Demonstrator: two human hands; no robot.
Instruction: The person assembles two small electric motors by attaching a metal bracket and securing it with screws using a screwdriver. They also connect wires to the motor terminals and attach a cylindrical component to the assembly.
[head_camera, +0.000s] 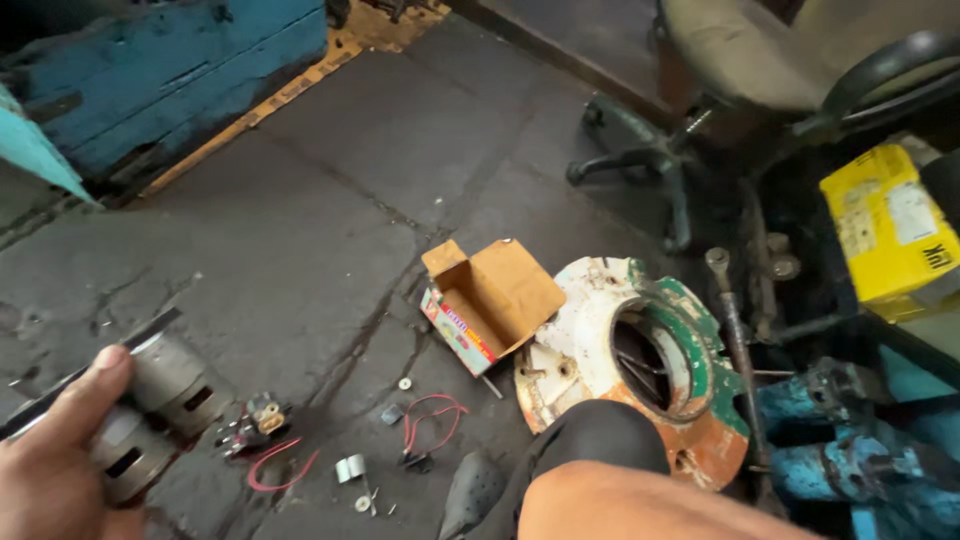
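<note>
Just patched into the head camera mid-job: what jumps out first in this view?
The left hand, at lower left, grips a grey cylindrical metal motor housing with slotted sides. In the middle of the cracked grey concrete floor lies an open brown cardboard box, and right of it a round, rusty white-and-green metal flange with a large centre hole. Red wires with small loose parts are scattered in front of the box.

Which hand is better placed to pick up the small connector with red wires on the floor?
Probably the left. The left hand is low by the floor, close to the connector, though it already grips the grey motor. The right hand is out of view.
</note>
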